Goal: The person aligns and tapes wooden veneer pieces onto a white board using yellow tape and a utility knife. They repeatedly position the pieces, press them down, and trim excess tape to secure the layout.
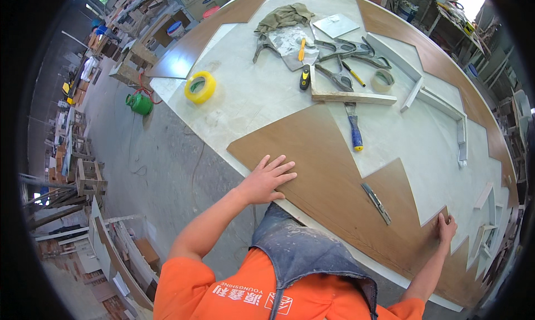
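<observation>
My left hand (pixel 267 180) lies open and flat on the brown veneer sheet (pixel 334 180) near the counter (pixel 251 97) edge. The sheet's long axis runs rightward to my right hand (pixel 446 229), fingers pressing its far point.

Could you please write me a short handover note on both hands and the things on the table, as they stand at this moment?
Left hand: flat, fingers spread, pressing on the brown zigzag-edged wood veneer sheet near the table's near edge. It grips nothing.
Right hand: fingers resting at a pointed notch of the same sheet, far right.
Veneer sheet lies flat on the large white table. A flat metal blade rests on it, between the hands, untouched.
Further back, out of the hands: blue-handled scraper, yellow tape roll, metal spring clamps, olive rag.
Whether the sheet is fixed down cannot be told.
</observation>
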A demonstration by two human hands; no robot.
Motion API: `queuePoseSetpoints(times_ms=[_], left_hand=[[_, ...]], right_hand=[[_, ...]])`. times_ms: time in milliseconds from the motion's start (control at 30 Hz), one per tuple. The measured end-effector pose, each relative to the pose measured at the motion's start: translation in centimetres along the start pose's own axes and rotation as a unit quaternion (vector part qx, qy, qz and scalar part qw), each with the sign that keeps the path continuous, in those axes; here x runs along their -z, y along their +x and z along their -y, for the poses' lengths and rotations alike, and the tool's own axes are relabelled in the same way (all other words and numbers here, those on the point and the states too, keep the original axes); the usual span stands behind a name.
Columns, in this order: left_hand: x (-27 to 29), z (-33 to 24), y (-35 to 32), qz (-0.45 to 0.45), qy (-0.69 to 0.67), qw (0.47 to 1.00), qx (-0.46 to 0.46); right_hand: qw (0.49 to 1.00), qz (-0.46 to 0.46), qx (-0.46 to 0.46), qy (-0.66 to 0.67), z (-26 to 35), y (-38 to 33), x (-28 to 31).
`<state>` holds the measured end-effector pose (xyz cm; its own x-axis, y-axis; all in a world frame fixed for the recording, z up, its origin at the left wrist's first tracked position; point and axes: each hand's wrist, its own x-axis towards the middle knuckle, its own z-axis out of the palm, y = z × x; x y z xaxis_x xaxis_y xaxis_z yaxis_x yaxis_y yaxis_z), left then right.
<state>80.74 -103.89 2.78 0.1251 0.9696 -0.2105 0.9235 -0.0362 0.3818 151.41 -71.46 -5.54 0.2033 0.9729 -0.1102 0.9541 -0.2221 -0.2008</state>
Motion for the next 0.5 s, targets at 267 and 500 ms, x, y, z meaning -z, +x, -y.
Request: queuePoseSetpoints(times_ms=[267, 500], left_hand=[[0.0, 0.6, 0.2, -0.008, -0.008, 1.0, -0.004], [1.2, 2.2, -1.2, 0.006, -0.007, 1.0, 0.016]], right_hand=[[1.0, -0.015, 0.01, -0.016, 1.0, -0.1, -0.2], [0.999, -0.002, 0.028, -0.028, 3.7, -1.9, -0.6]])
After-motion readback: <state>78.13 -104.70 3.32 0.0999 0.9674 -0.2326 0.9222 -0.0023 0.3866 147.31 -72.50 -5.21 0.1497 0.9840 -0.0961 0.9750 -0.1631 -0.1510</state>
